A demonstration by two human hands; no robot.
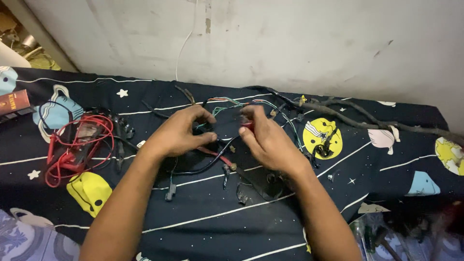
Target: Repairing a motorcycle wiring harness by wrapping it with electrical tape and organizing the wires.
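A tangle of thin wires, green, red, black and orange, sits at the centre of the bedsheet, held between both hands. The left hand has its fingers curled in, thumb and forefinger pinched on a dark part of the bundle at about 3 o'clock of the palm. The right hand is curled too, thumb and fingertips closed on a small red piece at its 11 o'clock; what exactly that piece is cannot be told. The two hands are just beside each other, fingertips near but apart.

Below the hands, at 6 o'clock, a red wire and black leads trail down across the sheet, ending in a small black connector; more dark connector bits lie near it.

At 2 o'clock from the hands a thick black wrapped harness runs off toward the right edge, with a branch of black clips lying on a yellow round print.

At 9 o'clock, well apart from the hands, lies a multimeter looped round with red test leads. At 10 o'clock, by the left edge, there is a reddish-brown box.

The sheet is dark blue with white lines, stars and cartoon shapes, and a pale scuffed wall stands behind it at 12 o'clock, a white cord hanging down it
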